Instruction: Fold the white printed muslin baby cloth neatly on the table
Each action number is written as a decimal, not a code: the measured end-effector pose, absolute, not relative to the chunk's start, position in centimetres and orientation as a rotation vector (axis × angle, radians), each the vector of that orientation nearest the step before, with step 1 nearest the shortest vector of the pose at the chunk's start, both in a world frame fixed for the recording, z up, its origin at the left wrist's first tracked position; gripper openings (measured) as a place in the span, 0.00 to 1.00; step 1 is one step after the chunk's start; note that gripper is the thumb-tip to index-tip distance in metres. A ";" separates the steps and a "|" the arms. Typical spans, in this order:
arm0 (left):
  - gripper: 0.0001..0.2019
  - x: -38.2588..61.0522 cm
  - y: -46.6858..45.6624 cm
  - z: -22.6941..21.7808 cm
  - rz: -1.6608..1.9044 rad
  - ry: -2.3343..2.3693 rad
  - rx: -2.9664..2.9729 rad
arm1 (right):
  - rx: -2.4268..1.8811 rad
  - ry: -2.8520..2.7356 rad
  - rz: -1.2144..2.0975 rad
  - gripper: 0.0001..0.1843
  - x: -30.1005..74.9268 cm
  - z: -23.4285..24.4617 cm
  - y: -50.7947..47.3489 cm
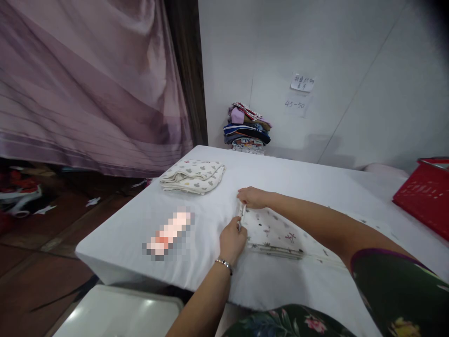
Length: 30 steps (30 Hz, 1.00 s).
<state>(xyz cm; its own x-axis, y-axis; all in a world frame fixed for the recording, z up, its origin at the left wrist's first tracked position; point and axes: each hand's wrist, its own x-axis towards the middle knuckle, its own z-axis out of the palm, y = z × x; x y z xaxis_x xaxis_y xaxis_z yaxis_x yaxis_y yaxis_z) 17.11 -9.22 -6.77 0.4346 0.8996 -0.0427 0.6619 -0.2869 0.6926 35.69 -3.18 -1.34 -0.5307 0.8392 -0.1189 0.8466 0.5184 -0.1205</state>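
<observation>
Left hand (233, 239) at left edge of the printed cloth (268, 229)

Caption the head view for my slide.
Left hand and right hand at the edge of folded, printed cloth on a table.

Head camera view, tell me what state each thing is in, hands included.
Printed cloth: folded in layers, lying flat
Left hand: pinching the cloth's near-left edge
Right hand: at its far corner, fingers bent, grip unclear
Cream bundle: folded, lying apart from the hands
White cover: spread over the table, slightly wrinkled
Fabric pile: stacked
Curtain: hanging
Red basket: partly out of frame
</observation>
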 end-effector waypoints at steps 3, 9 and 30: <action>0.19 17.0 -9.3 -6.5 0.477 1.294 2.048 | 1.510 2.692 -0.211 0.05 35.4 -1.6 -2.8; 0.18 16.9 -9.3 -6.4 0.494 1.277 2.041 | 1.537 2.657 -0.242 0.04 35.4 -2.7 -2.0; 0.05 17.1 -10.1 -6.4 0.544 1.300 2.144 | 1.553 2.565 -0.299 0.10 36.2 -1.6 -2.5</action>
